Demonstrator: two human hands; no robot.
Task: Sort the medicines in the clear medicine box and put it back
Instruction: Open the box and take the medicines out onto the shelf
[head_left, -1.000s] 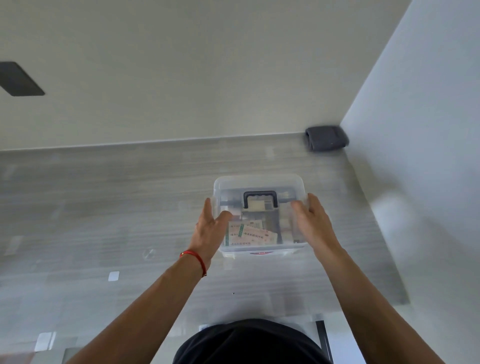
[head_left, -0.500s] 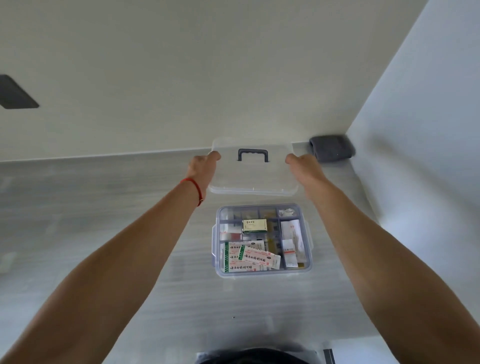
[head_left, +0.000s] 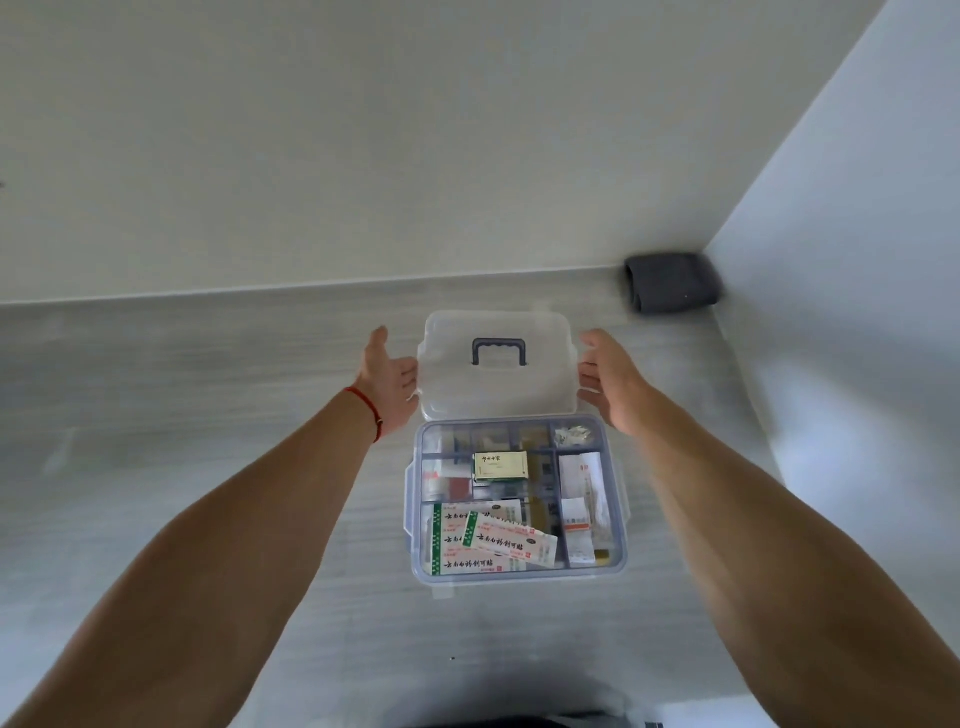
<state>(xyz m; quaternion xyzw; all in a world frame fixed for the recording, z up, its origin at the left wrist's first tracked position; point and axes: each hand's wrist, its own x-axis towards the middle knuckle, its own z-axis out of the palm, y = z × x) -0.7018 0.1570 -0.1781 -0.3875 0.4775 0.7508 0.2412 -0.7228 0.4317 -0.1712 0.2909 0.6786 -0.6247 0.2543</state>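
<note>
Looking down at the grey tabletop (head_left: 208, 415), I've got the open medicine box (head_left: 519, 569) sitting in the middle, its trays a jumble of packets, so sorting hasn't started. Its lid (head_left: 498, 395) lies flat just behind it, out of the way so I can reach in. My left hand (head_left: 392, 384) and right hand (head_left: 610, 384) flank the lid's short sides, fingers loosely curled at its edges; can't tell if they're gripping it. A dark folded cloth (head_left: 672, 283) sits in the corner.
</note>
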